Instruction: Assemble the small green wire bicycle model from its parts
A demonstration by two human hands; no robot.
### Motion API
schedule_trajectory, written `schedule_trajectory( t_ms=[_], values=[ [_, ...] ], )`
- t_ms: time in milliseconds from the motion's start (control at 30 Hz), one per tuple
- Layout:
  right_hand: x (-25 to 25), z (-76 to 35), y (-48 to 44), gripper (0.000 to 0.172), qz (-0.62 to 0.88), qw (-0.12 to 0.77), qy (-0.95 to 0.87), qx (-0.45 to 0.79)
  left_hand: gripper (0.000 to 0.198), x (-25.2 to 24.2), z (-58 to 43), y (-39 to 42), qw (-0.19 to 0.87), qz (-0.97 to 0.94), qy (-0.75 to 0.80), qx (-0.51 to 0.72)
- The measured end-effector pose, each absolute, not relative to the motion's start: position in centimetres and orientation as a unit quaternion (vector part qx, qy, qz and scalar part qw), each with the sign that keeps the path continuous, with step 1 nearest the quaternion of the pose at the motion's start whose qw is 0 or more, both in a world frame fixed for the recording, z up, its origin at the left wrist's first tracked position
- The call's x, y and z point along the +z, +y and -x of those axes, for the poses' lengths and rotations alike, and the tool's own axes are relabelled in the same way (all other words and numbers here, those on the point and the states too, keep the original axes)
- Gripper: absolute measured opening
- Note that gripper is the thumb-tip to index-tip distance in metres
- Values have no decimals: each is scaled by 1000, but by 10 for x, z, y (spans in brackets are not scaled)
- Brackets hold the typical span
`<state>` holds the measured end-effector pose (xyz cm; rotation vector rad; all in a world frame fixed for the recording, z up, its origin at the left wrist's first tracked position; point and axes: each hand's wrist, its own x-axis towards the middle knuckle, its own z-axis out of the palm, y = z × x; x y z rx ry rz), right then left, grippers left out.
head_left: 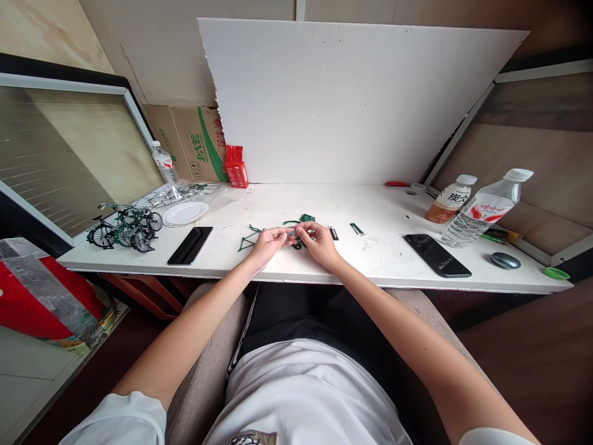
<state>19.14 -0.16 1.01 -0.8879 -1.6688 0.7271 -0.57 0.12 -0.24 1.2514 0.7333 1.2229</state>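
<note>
My left hand [272,240] and my right hand [318,241] meet above the front of the white table, fingertips almost touching. Between them is a small grey toothed-looking part [291,234], pinched by both; its exact kind is too small to make out. Left of my hands lies a thin green model bicycle frame [248,242]. Just behind them sits a green piece [306,217], and dark green bits are partly hidden beneath my fingers. To the right are a small black rectangular part [334,233] and a short green strip [356,228].
Assembled model bicycles [126,227] stand at the left, near a white plate [186,213] and a phone [190,245]. Rightward are another phone [437,255], two bottles, one a water bottle [486,210], and a dark mouse-shaped object [505,260]. A white board [361,99] rises behind.
</note>
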Motion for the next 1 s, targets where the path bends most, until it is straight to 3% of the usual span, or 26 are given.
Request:
schedule_trajectory(
  t_ms=[1000],
  values=[
    [8,-191,-1,39,376,530,-694,311,32,-4,6,4,599,-531,318,508]
  ],
)
